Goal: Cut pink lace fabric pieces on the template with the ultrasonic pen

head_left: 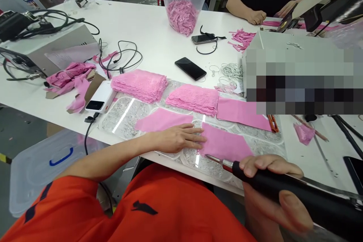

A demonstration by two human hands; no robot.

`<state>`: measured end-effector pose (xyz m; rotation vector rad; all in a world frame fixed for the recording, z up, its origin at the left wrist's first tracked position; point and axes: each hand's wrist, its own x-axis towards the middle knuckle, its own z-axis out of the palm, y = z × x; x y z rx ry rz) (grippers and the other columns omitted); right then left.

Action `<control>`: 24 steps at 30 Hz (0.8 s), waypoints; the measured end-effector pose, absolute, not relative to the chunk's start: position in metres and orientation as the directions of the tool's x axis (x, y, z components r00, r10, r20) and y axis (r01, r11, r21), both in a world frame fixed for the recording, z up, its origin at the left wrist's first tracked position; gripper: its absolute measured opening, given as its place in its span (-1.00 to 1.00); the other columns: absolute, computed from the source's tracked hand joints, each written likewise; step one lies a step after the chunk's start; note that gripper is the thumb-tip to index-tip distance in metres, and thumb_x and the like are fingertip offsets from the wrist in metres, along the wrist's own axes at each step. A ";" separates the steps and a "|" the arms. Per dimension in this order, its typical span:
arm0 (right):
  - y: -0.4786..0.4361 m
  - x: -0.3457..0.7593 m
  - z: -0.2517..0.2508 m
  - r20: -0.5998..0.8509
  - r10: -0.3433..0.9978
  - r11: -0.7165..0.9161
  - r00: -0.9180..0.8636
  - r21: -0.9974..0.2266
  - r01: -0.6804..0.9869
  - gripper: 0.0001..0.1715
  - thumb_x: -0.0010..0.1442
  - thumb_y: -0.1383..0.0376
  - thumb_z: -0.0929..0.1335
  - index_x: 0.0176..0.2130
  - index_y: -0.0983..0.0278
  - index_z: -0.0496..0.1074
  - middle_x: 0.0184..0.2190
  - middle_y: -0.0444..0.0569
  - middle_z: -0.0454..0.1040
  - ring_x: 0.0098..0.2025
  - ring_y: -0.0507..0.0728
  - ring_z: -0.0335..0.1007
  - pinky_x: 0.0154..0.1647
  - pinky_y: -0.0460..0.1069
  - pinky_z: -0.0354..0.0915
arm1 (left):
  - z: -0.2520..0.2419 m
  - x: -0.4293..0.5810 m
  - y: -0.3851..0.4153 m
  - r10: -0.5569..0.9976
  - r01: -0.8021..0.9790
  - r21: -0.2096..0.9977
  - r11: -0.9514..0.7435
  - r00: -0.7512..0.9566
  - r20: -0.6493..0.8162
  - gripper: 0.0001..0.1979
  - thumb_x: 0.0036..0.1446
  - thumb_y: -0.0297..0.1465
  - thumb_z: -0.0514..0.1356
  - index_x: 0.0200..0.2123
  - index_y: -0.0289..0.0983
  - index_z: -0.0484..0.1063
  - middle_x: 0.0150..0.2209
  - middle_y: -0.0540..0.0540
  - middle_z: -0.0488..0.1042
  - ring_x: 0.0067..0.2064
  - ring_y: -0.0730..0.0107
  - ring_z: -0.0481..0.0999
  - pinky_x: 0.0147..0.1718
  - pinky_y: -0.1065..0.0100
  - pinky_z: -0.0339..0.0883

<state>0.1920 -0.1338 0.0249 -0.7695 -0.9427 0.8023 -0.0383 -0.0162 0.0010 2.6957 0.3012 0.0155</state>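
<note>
My left hand (178, 138) lies flat, fingers stretched out, with its fingertips on the left edge of a pink fabric piece (225, 141). In my right hand (272, 189) is a thick black-handled tool (286, 189) with a narrow metal tip. The tip touches or hovers just at the lower left corner of that fabric; I cannot tell which. Another pink fabric piece (161, 120) lies partly under my left hand and wrist. Both pieces rest on clear patterned templates (120, 115) on the white table.
Behind the templates lie two pink lace stacks (140, 85) (194, 99) and a flat pink piece (241, 112). A power bank (101, 96), a phone (190, 68), a bag of pink strips (183, 11) and grey boxes (283, 41) surround them. A co-worker's hand (256, 17) rests across the table.
</note>
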 end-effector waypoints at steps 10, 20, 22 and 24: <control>-0.128 0.179 0.026 0.391 0.867 0.472 0.311 -0.843 -0.257 -0.76 0.04 0.21 0.35 -0.27 0.27 0.43 -0.39 -0.11 0.38 -0.48 0.04 0.36 -0.41 0.06 0.35 | -0.003 -0.040 -0.017 0.190 0.173 0.393 -0.903 0.982 0.007 -0.44 0.19 -0.67 -0.01 0.20 -0.19 0.37 0.31 -0.03 0.23 0.41 0.24 -0.02 0.38 0.13 -0.16; -0.127 0.175 0.024 0.389 0.864 0.463 0.321 -0.864 -0.200 -0.75 -0.02 0.22 0.29 -0.29 0.23 0.43 -0.40 -0.09 0.33 -0.52 0.06 0.32 -0.49 0.10 0.32 | -0.001 -0.041 -0.017 0.178 0.137 0.393 -0.909 0.982 0.070 -0.49 0.20 -0.65 0.04 0.14 -0.18 0.43 0.29 -0.07 0.26 0.40 0.20 0.02 0.37 0.08 -0.08; -0.127 0.174 0.024 0.391 0.862 0.464 0.323 -0.864 -0.194 -0.75 -0.02 0.22 0.29 -0.29 0.23 0.43 -0.41 -0.09 0.33 -0.52 0.06 0.31 -0.50 0.09 0.31 | 0.001 -0.042 -0.018 0.183 0.144 0.387 -0.911 0.981 0.067 -0.51 0.21 -0.65 0.04 0.12 -0.18 0.45 0.29 -0.07 0.27 0.40 0.20 0.03 0.37 0.08 -0.09; -0.127 0.174 0.025 0.382 0.867 0.453 0.319 -0.871 -0.191 -0.75 -0.01 0.21 0.29 -0.29 0.22 0.43 -0.41 -0.09 0.33 -0.52 0.06 0.30 -0.50 0.10 0.31 | 0.003 -0.043 -0.018 0.195 0.154 0.392 -0.907 0.979 0.067 -0.51 0.21 -0.65 0.05 0.11 -0.15 0.46 0.28 -0.06 0.27 0.40 0.22 0.04 0.37 0.08 -0.09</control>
